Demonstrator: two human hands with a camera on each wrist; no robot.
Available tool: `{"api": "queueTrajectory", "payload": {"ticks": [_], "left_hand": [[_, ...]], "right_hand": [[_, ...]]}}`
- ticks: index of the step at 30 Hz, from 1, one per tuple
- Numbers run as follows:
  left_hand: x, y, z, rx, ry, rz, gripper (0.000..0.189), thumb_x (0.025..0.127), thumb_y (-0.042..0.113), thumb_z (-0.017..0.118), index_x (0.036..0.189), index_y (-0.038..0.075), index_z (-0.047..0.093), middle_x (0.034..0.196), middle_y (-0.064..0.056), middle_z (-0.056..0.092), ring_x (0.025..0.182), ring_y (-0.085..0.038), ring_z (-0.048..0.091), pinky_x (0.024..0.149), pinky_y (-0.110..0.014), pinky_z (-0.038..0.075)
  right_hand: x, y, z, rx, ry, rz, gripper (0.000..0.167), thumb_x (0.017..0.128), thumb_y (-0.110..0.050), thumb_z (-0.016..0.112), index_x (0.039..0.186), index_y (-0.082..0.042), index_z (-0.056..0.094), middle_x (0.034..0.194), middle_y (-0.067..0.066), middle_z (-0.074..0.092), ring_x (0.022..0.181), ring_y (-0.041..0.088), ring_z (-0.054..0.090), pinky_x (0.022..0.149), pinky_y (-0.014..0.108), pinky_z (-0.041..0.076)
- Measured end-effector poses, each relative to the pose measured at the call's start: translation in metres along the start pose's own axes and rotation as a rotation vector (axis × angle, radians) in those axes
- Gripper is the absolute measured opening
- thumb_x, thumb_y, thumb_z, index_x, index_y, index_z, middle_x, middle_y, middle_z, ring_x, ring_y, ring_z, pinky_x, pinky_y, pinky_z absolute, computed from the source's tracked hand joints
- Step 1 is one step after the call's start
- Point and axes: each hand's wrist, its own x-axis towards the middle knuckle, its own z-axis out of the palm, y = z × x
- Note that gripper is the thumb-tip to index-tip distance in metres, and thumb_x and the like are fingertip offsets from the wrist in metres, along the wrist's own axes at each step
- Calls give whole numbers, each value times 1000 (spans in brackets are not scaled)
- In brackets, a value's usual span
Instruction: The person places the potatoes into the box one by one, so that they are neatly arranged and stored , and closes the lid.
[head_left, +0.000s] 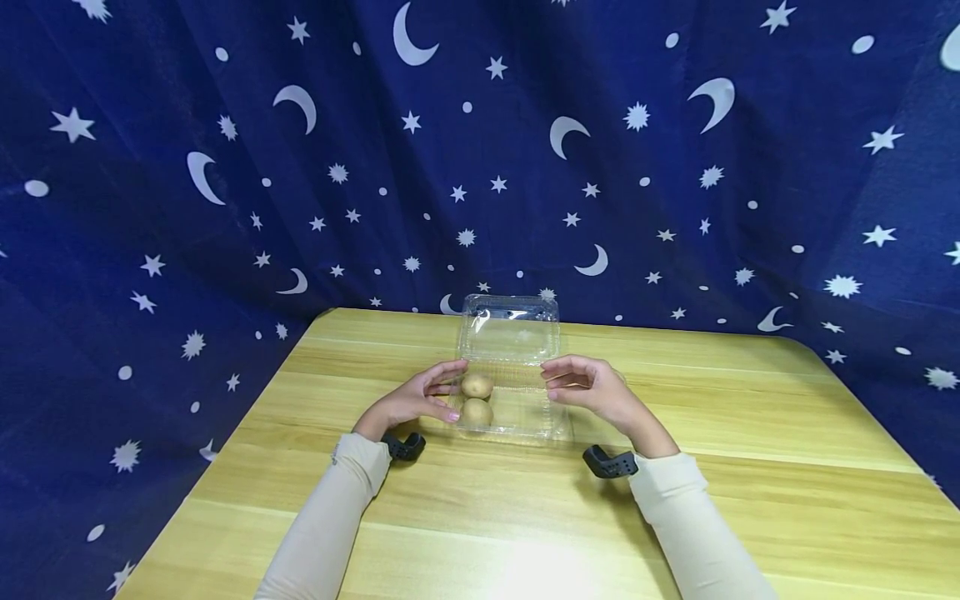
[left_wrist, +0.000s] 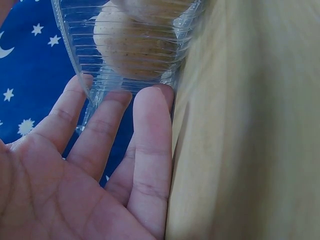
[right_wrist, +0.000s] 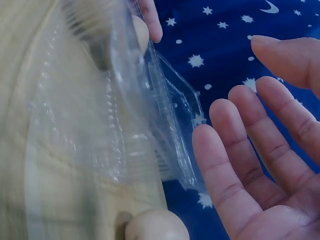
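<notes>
A clear plastic clamshell box (head_left: pixel 521 408) stands on the table with its lid (head_left: pixel 510 329) raised at the back. In its left half lie two potatoes, the rear potato (head_left: pixel 477 386) and the front potato (head_left: pixel 476 412); both show through the ribbed wall in the left wrist view. My left hand (head_left: pixel 412 398) has fairly straight fingers against the box's left wall. My right hand (head_left: pixel 592 387) is at the box's right side, fingers loosely extended and holding nothing. In the right wrist view, the right fingertips stand a little apart from the box (right_wrist: pixel 85 130).
Another potato (right_wrist: pixel 157 227) rests on the table outside the box, mostly hidden behind the right hand in the head view. Light wood forms the tabletop (head_left: pixel 465 517). A blue curtain (head_left: pixel 480 150) with moons and stars hangs behind it.
</notes>
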Motion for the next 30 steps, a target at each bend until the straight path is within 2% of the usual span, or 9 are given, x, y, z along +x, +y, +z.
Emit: {"api": "queueTrajectory", "payload": {"ticks": [3, 8, 15, 23, 30], "left_hand": [[0, -1, 0, -2, 0, 1, 102, 91, 10, 86, 170, -1, 22, 177, -22, 22, 156, -48, 34, 121, -49, 44], [0, -1, 1, -1, 0, 2, 103, 91, 11, 86, 170, -1, 22, 177, -22, 22, 156, -48, 34, 121, -49, 44], [0, -1, 0, -7, 1, 0, 103, 91, 11, 87, 170, -2, 22, 176, -23, 23, 156, -48, 34, 120, -48, 45], [0, -1, 0, -5, 3, 0, 101, 91, 8, 85, 170, -2, 22, 176, -23, 24, 156, -48, 34, 119, -46, 46], [-1, 2, 1, -8, 1, 8, 103, 91, 10, 86, 170, -3, 22, 176, -24, 24, 155, -48, 35, 121, -50, 43]], "right_hand": [[-1, 0, -3, -4, 8, -6, 44, 98, 1, 74, 138, 15, 61, 134, 34, 66, 116, 27, 70, 95, 26, 60], [-2, 1, -9, -4, 25, -5, 43, 98, 2, 74, 137, 16, 61, 134, 38, 64, 116, 30, 70, 94, 26, 60], [-3, 3, -16, -3, 55, -26, 44, 98, 4, 73, 137, 19, 59, 132, 42, 63, 111, 22, 72, 89, 27, 61], [-5, 8, -24, -40, 108, -21, 46, 97, 1, 75, 136, 19, 60, 129, 36, 67, 106, 12, 71, 88, 23, 59], [-5, 10, -29, -49, 139, -32, 44, 97, 5, 73, 136, 20, 58, 133, 40, 64, 106, 10, 71, 89, 20, 58]]}}
